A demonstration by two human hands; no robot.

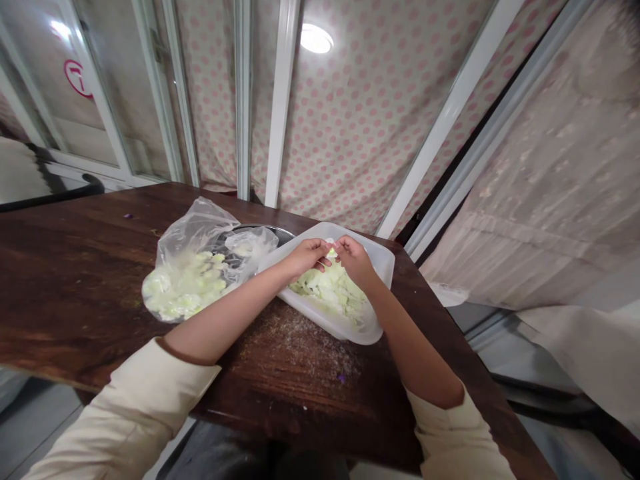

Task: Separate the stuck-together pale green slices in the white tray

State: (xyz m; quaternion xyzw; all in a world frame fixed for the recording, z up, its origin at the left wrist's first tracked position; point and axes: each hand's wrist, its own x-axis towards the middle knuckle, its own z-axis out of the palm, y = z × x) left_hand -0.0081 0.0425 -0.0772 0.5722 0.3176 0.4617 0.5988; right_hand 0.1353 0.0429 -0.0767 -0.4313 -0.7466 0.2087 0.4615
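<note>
Above a white plastic tub (383, 260), my left hand (311, 255) and my right hand (353, 259) come together with the fingertips of both pinching a small pale green cabbage leaf piece (332, 252). Below them, torn pale green cabbage (333, 293) lies in a heap inside the tub. To the left of my left forearm sits a clear plastic bag (195, 230), its mouth loose and crumpled, with more pale cabbage pieces (187, 287) in it.
Behind the bag and tub shows part of a dark round tray or pan (285, 235). White grains (300, 353) are scattered on the dark wooden table (90, 267) in front of the tub. Glass panels with a dotted curtain (345, 120) stand right behind the table.
</note>
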